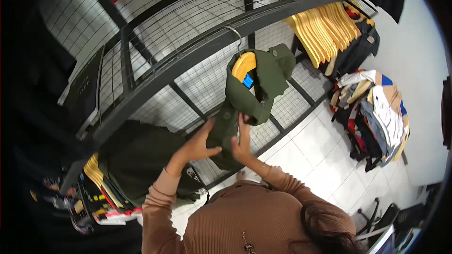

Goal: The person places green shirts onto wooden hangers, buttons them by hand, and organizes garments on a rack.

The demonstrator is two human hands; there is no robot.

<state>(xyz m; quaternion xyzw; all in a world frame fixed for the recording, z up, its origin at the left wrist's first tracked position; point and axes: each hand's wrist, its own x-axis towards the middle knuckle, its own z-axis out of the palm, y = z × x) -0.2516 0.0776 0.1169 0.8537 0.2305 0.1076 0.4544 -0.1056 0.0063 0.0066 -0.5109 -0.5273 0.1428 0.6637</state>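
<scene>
A dark green jacket [230,106] with a wide collar hangs on a wooden hanger [243,66], whose metal hook is over the dark rail. Inside the neck, a blue tag [248,81] shows. My left hand [197,145] is against the left side of the jacket front, thumb and fingers spread apart. On the other side of the front, my right hand [242,142] has its fingers at the jacket's edge below the collar and seems to grip the cloth; the fingertips are partly hidden and slightly blurred.
Several bare wooden hangers [325,30] hang at the rail's right end. A pile of mixed clothes [376,113] is on the right, near the white tiled floor [308,146]. Dark garments [141,160] hang at the lower left. Wire mesh panels [188,19] stand behind the rail.
</scene>
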